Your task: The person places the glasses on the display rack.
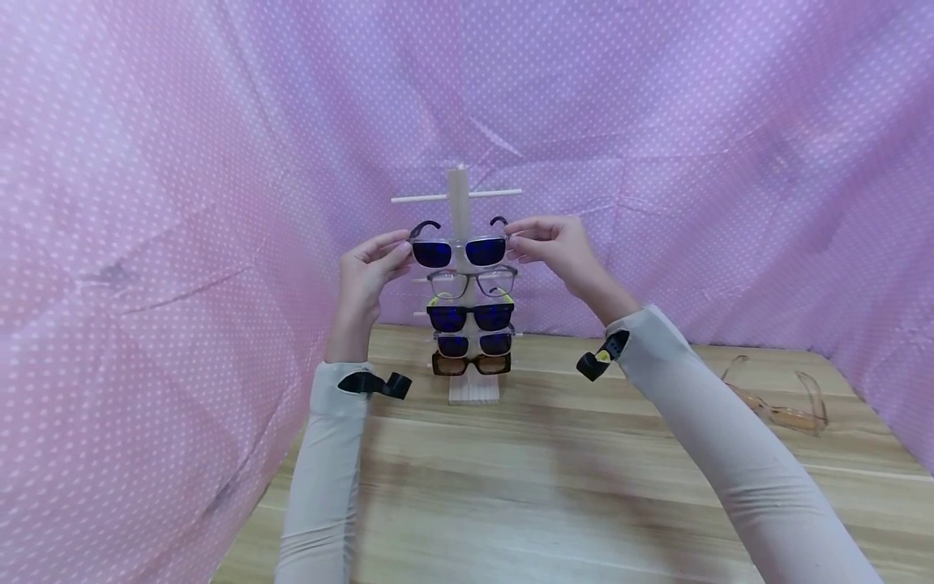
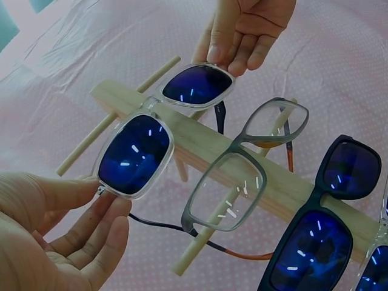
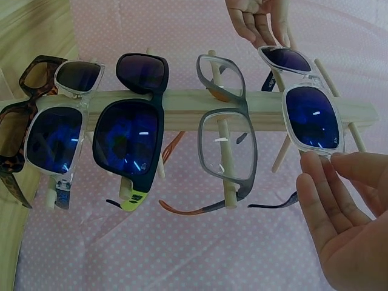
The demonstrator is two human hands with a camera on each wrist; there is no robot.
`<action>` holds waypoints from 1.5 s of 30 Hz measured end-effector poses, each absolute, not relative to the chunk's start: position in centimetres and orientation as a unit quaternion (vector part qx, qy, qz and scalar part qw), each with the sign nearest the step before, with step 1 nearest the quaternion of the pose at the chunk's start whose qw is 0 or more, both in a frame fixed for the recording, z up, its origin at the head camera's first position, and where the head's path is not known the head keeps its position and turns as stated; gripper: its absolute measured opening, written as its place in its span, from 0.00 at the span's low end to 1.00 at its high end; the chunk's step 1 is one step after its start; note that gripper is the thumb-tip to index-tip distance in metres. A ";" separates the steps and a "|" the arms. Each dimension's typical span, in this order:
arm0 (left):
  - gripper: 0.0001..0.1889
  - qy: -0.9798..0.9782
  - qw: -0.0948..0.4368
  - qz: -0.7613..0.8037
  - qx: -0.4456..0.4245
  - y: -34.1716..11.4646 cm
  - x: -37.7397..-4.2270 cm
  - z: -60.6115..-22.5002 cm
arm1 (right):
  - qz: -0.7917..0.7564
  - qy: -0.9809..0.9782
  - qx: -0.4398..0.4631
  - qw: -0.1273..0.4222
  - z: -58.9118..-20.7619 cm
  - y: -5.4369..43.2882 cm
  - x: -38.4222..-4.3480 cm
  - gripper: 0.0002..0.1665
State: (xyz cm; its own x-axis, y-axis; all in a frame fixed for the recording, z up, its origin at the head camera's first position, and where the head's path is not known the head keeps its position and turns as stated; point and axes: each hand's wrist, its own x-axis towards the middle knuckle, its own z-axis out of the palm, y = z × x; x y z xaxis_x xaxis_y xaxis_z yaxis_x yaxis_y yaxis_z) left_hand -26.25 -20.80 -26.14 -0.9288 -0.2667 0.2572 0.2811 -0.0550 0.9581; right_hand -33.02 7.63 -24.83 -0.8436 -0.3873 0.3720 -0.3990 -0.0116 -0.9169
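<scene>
A pair of clear-framed sunglasses [image 1: 485,252] with dark blue lenses is held level between both hands, high on a wooden glasses stand [image 1: 459,203]. My left hand [image 1: 367,276] pinches its left hinge corner between thumb and fingers. At the opposite corner, my right hand [image 1: 558,247] pinches the frame the same way. The dark temples point back past the post. In the left wrist view, the sunglasses [image 2: 134,154] lie across the post, beside the grey-framed eyeglasses [image 2: 225,193]. The right wrist view has the right hand's fingertips [image 3: 312,167] at the frame's lower edge.
Below hang black sunglasses [image 1: 447,318], another clear-framed pair [image 1: 452,346] and tortoiseshell glasses [image 1: 451,367]. A bare peg [image 1: 496,193] crosses the post near its top. Amber-toned glasses [image 1: 791,418] lie on the wooden table [image 1: 467,487] at the right. Pink dotted cloth [image 1: 657,105] surrounds it.
</scene>
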 end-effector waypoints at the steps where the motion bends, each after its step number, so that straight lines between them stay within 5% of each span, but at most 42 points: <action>1: 0.17 -0.663 0.185 -0.726 -0.005 -20.8 -26.3 -26.1 | 0.653 -0.705 0.277 0.004 -24.8 7.6 -33.1 0.15; 45: 0.16 -0.737 0.167 -0.655 0.016 -20.9 -26.4 -23.8 | 0.630 -0.747 0.210 -0.033 -22.2 7.0 -32.9 0.17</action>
